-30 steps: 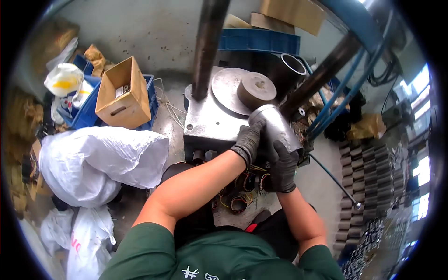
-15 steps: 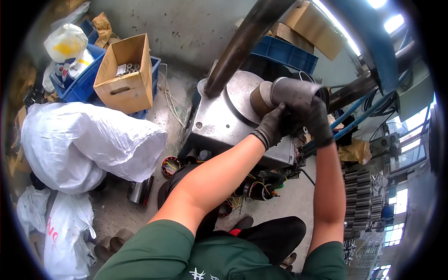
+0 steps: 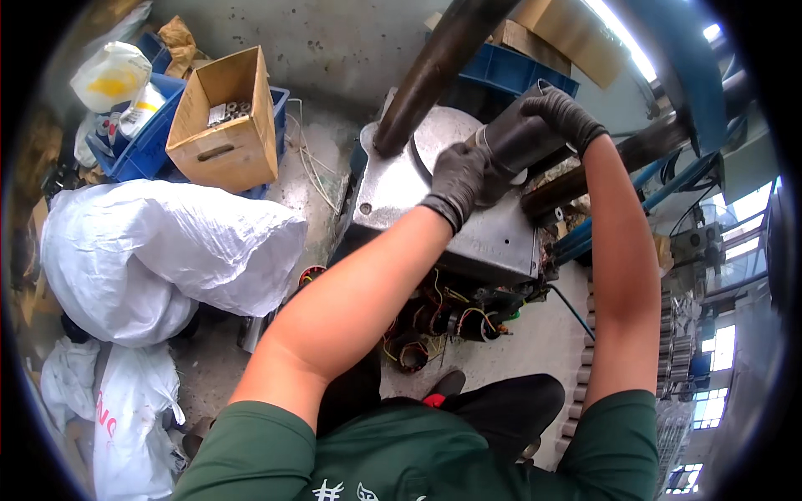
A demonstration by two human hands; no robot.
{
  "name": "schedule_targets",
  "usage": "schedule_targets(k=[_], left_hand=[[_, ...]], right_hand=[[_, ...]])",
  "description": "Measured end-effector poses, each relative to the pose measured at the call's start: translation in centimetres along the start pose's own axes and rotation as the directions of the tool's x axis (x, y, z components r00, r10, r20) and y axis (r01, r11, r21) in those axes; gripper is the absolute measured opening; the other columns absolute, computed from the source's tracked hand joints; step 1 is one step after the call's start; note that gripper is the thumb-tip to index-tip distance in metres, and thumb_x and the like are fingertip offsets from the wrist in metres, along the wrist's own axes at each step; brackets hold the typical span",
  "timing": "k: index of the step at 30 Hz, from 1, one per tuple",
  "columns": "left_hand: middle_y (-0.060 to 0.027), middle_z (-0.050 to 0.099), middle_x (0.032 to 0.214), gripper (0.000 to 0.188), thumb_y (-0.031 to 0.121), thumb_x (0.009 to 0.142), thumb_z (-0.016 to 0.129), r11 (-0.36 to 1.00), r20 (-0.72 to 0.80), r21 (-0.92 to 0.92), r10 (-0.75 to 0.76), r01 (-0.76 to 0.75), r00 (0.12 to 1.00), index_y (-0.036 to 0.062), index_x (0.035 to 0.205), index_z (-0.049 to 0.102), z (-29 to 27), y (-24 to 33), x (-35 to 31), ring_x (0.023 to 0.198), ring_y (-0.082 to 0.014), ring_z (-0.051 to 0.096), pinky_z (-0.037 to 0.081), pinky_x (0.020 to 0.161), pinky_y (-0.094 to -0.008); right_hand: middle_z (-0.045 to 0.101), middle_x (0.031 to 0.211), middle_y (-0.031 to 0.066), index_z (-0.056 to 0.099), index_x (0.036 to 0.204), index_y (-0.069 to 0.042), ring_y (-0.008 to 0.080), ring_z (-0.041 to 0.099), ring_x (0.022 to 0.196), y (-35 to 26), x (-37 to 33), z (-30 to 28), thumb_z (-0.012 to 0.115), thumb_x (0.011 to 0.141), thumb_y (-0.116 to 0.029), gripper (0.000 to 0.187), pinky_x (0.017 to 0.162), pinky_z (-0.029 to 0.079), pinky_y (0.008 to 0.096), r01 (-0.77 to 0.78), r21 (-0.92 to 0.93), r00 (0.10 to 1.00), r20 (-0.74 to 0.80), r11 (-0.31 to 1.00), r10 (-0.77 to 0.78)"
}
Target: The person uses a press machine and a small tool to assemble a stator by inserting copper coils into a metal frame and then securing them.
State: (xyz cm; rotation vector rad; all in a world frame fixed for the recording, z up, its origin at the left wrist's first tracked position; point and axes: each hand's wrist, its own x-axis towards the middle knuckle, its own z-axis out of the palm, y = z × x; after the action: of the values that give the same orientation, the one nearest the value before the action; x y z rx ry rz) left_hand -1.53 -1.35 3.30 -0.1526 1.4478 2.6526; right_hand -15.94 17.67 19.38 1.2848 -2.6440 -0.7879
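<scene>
A dark grey metal cylinder is tilted up to the right above the flat silver bed of a machine. My right hand, in a dark glove, grips the cylinder's upper end, fingers over the rim. My left hand, gloved too, is closed around the lower end, where the cylinder meets a part mostly hidden by the hand. A thick steel column rises from the bed just left of the cylinder.
Wound motor stators with coloured wires lie below the bed's front edge. On the left are a cardboard box with metal parts, a blue crate and a white sack. Another steel column stands to the right.
The cylinder has swung from nearly level to tilted upward. My right hand has moved up and over its far end; my left hand has shifted left and down to its lower end.
</scene>
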Motion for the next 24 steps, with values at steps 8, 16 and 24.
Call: schedule_targets(k=[8,16,24], left_hand=[[-0.0103,0.072,0.093,0.024,0.023,0.099,0.065,0.983,0.009,-0.185,0.005,-0.004,1.0,0.0,0.102,0.069,-2.9,2.0,-0.7,0.077,-0.019,0.073,0.056,0.063,-0.0295],[-0.0131,0.069,0.09,0.027,0.029,0.098,0.067,0.983,0.051,-0.067,0.175,-0.171,0.983,0.002,0.098,0.072,-4.7,5.0,-4.7,0.084,-0.0234,0.07,0.057,0.079,-0.0366],[-0.0043,0.061,0.072,0.024,0.021,0.098,0.063,0.975,0.225,-0.219,0.088,-0.038,0.97,0.0037,0.083,0.067,-3.4,6.1,-8.7,0.064,-0.0139,0.058,0.049,0.064,-0.0283]], right_hand=[[0.071,0.12,0.0129,0.069,0.128,-0.02,0.024,0.07,0.106,-1.0,-1.1,0.8,0.066,0.098,-0.009,0.032,0.096,0.057,0.0349,-0.379,-0.153,0.917,-0.195,0.913,0.348],[0.061,0.141,0.0147,0.055,0.146,-0.009,0.0284,0.063,0.126,-14.4,-9.8,3.4,0.064,0.1,-0.005,0.047,0.104,0.057,0.044,0.287,0.703,0.627,-0.651,0.65,0.427],[0.074,0.116,0.0181,0.072,0.119,-0.001,0.0316,0.071,0.109,-41.6,-18.5,21.2,0.067,0.1,-0.025,0.031,0.094,0.055,0.041,-0.408,0.836,0.876,0.471,0.368,-0.1]])
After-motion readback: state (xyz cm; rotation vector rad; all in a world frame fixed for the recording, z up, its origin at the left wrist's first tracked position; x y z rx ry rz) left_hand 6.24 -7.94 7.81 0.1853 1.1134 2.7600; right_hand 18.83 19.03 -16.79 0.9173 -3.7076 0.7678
